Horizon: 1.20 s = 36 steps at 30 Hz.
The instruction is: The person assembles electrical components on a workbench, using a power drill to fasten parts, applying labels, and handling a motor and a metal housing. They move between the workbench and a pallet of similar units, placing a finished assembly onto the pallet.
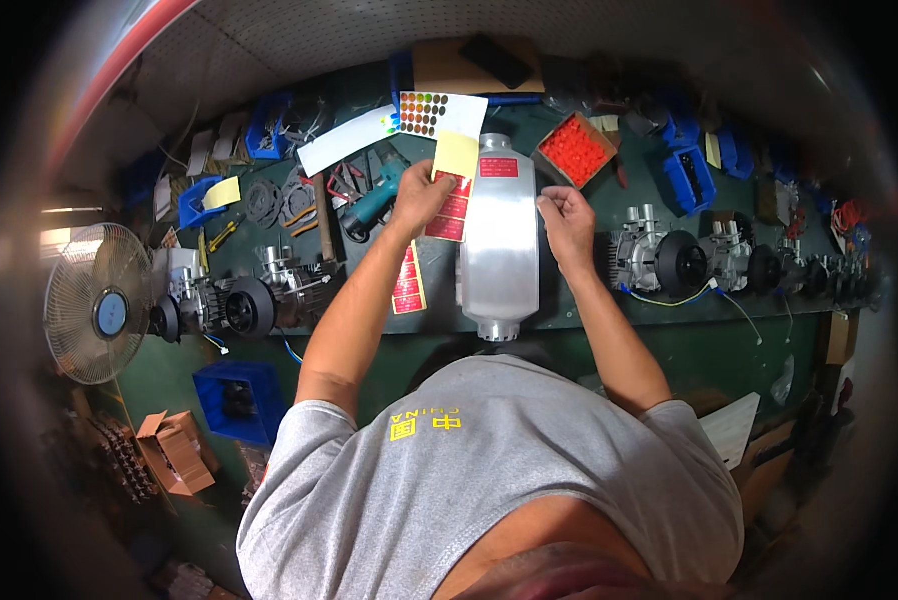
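Silver metal housing lies on the dark green worktop directly in front of the person, its long axis running from twelve to six o'clock, with a red label on its face near the twelve o'clock end. Taking the housing as the centre of the dial, the left hand is at ten o'clock, its thumb and fingers pinching a sheet of red labels beside the housing's left edge; the top of that sheet is blank and pale yellow. Toward three o'clock is the right hand, its fingers curled and the thumb and forefinger brought close together next to the housing's right edge; whether they pinch anything cannot be told. At eight o'clock a second strip of red labels lies partly under the left forearm. A white sheet of round stickers sits at eleven, and a small box filled with red pieces at one. Between nine and ten rests a teal power tool. Metal assemblies with black round parts line the worktop at three, and a fan stands well apart, near nine.
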Available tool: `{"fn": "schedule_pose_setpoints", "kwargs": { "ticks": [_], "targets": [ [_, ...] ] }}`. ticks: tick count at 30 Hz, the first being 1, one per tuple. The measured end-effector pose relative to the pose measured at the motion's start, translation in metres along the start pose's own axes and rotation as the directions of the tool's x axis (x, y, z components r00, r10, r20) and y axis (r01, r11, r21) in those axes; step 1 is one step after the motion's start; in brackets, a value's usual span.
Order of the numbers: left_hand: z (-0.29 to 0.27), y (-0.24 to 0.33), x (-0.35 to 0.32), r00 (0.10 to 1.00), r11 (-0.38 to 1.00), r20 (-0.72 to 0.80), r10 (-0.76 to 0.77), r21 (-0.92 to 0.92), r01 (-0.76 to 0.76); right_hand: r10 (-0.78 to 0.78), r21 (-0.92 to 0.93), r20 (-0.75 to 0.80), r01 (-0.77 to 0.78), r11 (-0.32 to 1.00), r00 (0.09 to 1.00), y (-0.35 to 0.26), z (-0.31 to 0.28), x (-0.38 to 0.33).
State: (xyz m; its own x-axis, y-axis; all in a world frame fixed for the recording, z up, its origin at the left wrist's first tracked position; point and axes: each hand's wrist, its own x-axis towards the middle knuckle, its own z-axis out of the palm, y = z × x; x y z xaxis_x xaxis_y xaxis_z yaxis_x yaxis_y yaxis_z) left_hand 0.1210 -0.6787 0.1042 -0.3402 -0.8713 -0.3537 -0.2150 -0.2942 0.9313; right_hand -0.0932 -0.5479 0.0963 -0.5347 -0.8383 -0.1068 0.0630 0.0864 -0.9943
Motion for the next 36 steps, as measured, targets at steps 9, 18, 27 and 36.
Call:
{"fn": "schedule_pose_setpoints", "kwargs": {
  "ticks": [9, 18, 27, 36],
  "targets": [
    [0.002, 0.004, 0.041, 0.984, 0.826, -0.026, 0.176, 0.548, -0.133, 0.016, -0.018, 0.003, -0.016, 1.0, 1.0, 0.002, 0.001, 0.009],
    [0.002, 0.007, 0.05, 0.968, 0.73, 0.04, 0.248, 0.649, -0.214, 0.043, 0.013, -0.005, -0.043, 0.999, 0.999, 0.009, -0.01, 0.009],
    [-0.001, 0.016, 0.048, 0.988, 0.862, 0.064, 0.141, 0.483, -0.155, -0.023, -0.059, 0.04, 0.025, 0.998, 0.999, 0.01, -0.003, 0.021],
    [0.008, 0.014, 0.037, 0.996, 0.886, 0.031, 0.087, 0.455, -0.091, -0.239, -0.573, 0.287, 0.366, 0.733, 0.928, -0.02, 0.042, 0.047]
  ]
}}
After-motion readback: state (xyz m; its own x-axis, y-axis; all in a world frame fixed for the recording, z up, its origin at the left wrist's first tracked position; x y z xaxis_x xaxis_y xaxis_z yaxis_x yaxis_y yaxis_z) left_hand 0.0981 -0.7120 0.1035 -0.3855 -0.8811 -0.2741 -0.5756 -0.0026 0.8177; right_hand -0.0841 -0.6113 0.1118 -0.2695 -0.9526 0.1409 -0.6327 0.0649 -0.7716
